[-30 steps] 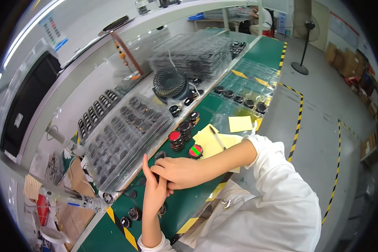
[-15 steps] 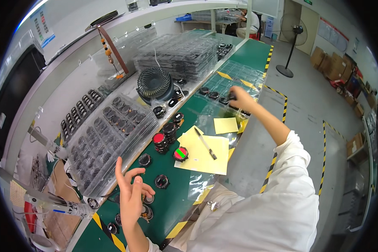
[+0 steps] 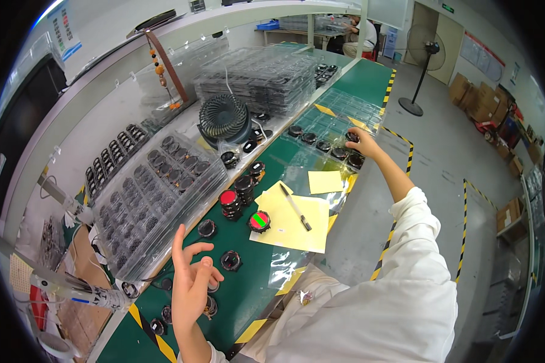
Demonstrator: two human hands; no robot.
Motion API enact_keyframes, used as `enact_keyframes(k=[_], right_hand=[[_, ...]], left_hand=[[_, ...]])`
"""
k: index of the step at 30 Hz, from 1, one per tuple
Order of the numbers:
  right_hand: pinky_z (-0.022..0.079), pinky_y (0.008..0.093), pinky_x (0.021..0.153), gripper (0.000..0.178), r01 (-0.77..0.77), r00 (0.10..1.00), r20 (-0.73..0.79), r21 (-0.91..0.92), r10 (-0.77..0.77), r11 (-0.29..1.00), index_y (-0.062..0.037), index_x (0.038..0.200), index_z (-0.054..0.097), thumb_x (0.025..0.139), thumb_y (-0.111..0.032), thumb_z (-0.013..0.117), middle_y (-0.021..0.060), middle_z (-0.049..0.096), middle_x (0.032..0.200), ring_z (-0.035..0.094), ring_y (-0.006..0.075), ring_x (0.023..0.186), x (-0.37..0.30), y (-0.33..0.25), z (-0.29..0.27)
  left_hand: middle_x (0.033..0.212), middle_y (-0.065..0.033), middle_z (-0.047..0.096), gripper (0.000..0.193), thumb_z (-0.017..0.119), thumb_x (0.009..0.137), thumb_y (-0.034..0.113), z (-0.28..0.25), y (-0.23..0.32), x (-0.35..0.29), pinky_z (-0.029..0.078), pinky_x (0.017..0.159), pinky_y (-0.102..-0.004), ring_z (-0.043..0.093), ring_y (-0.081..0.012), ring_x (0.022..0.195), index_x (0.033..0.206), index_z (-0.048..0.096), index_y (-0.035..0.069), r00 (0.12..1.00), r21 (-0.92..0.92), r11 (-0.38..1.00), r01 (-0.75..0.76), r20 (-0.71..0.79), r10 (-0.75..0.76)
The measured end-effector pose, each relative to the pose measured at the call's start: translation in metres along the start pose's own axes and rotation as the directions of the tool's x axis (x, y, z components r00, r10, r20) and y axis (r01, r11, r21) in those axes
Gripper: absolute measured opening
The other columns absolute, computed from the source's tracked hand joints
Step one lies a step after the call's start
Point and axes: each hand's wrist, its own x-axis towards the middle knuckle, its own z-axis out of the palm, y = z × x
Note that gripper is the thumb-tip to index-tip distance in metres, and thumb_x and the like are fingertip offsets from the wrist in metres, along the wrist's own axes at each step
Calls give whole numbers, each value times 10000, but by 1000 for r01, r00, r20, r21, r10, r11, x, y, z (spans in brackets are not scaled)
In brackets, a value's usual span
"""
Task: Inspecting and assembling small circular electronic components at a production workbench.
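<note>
My right hand [image 3: 364, 146] is at the clear plastic tray [image 3: 339, 115] on the right of the bench. Its fingers pinch a small round black watch module [image 3: 352, 137] above the tray's compartments. Along the near side of that tray sits a row of similar modules [image 3: 309, 138]. My left hand [image 3: 194, 284] hovers over the near left of the bench, fingers apart, holding nothing. Beside it lie loose modules [image 3: 231, 261]. One module with a lit green and red screen [image 3: 260, 221] rests at the edge of yellow paper [image 3: 303, 233].
Stacked modules [image 3: 229, 202], one red-topped, stand mid-bench. A small black fan [image 3: 224, 118] is behind them. Filled clear trays [image 3: 163, 187] lie at left, with a tall tray stack [image 3: 254, 78] at the back. A pen [image 3: 295, 207] lies on the paper. Another person [image 3: 360, 39] sits far off.
My right hand has shifted right over the tray with a module in its fingers, uncovering more of the row. My left hand has barely moved.
</note>
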Motion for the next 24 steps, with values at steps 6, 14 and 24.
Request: enact_keyframes(k=[6, 14, 24], right_hand=[[391, 419, 1051, 574, 110, 986, -101, -192, -132, 975, -43, 1294, 551, 843, -347, 734, 190, 576, 1279, 499, 341, 1239, 8, -38, 31], [456, 399, 976, 597, 581, 635, 417, 296, -650, 758, -71, 1298, 542, 806, -326, 763, 145, 553, 1278, 530, 306, 1189, -61, -286, 62], [507, 431, 870, 555, 672, 445, 677, 180, -586, 718, -99, 1220, 491, 737, -143, 761, 145, 545, 1127, 574, 339, 1075, -82, -322, 119]], left_hand=[[1167, -168, 565, 624, 477, 1002, 150, -8, 7, -4, 497, 558, -248, 626, -172, 650, 1531, 154, 79, 999, -14, 999, -28, -16, 28], [1190, -158, 568, 598, 462, 998, 133, -24, 13, -8, 488, 596, -254, 621, -165, 673, 1526, 188, 73, 997, -11, 999, -45, -67, 45], [1166, -133, 586, 594, 500, 983, 113, -24, 17, -11, 476, 630, -257, 614, -134, 698, 1514, 236, 81, 999, 44, 998, -45, -25, 46]])
